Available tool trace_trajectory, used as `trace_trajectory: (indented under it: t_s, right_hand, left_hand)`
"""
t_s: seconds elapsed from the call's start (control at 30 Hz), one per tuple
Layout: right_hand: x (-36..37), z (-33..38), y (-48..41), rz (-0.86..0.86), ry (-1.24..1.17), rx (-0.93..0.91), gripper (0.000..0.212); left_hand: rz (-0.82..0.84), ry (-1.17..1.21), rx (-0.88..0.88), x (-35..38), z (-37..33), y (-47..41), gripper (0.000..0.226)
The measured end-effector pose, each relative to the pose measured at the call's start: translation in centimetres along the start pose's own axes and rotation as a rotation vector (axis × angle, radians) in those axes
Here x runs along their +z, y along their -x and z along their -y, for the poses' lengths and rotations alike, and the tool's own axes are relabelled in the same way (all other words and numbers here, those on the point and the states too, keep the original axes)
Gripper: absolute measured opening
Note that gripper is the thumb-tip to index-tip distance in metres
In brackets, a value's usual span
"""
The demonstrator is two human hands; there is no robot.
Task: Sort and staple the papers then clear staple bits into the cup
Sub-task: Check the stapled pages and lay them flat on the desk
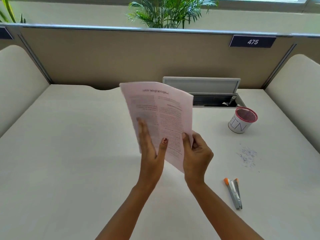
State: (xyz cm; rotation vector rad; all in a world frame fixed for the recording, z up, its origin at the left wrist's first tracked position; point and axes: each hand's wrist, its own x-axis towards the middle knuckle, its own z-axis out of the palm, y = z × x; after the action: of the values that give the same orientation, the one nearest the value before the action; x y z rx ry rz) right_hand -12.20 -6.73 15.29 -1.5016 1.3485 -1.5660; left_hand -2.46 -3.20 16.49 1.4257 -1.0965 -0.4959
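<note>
Your left hand (149, 146) lies against the left edge of the papers (161, 111), fingers straight and the thumb resting on the printed face. It steadies the stack and does not clamp it. The papers are pink printed sheets, held up off the desk (69, 153) at its centre, top edge tipped toward 12 o'clock and the print upside down to you.

Your right hand (197, 153) pinches the bottom right corner, thumb on the front and fingers curled behind.

Expect the sheets to be light, thin and floppy. They will likely sag or fan apart if held by one corner, so keep a hand on each long edge, low down, and square them by tapping the bottom edge on the desk. Crumpling looks like more of a risk than dropping.

From the papers, the stapler (233, 193) lies flat at 4 o'clock. The cup (242, 121) stands at 2 o'clock, and the scattered staple bits (247, 157) sit at 3 o'clock, between the two, tiny and probably fiddly to gather.
</note>
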Motion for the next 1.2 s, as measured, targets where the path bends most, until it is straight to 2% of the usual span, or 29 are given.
trace_trajectory:
  t_s: [0.1,0.2,0.43,0.53,0.63,0.77,0.8,0.87,0.93,1.0,1.2]
  right_hand:
    - [0.6,0.7,0.3,0.018,-0.047,-0.11,0.021]
    - [1.1,1.3,0.5,0.051,-0.089,-0.206,0.028]
    - [2.4,0.5,1.0,0.288,-0.022,-0.428,0.034]
    - [2.5,-0.4,1.0,0.423,-0.013,-0.465,0.037]
    - [1.9,-0.8,0.4,0.398,-0.061,-0.315,0.039]
    - [1.3,-1.5,-2.2,0.127,-0.1,-0.019,0.051]
    - [1.0,-1.9,-3.0,0.125,-0.082,0.052,0.054]
    - [0.4,-2.9,-4.3,0.223,-0.062,0.157,0.051]
    - [-0.2,-4.2,-4.9,0.354,-0.081,0.212,0.036]
    - [-0.2,-4.8,-4.8,0.411,-0.112,0.24,0.02]
    - [1.6,-5.3,-3.7,0.29,-0.135,0.257,0.013]
  left_hand:
    - [0.116,0.14,-0.042,0.8,-1.0,0.4,0.064]
    - [0.178,0.245,-0.106,1.0,-1.6,0.5,0.042]
    - [0.128,0.317,-0.077,0.2,-0.9,-0.7,0.044]
    - [0.038,0.293,-0.117,-0.6,-0.8,-1.4,0.035]
    - [-0.027,0.194,-0.121,-1.5,-0.5,-2.4,0.024]
    - [-0.063,0.101,-0.084,-2.9,0.1,-3.2,0.022]
    - [-0.064,0.111,-0.084,-3.3,0.3,-3.4,0.022]
    - [-0.06,0.131,-0.098,-3.8,0.7,-3.8,0.022]
    - [-0.059,0.143,-0.112,-4.0,1.1,-4.2,0.022]
    - [-0.067,0.132,-0.123,-4.0,1.5,-4.7,0.024]
    - [-0.044,0.06,-0.182,-4.5,4.4,-5.6,0.019]
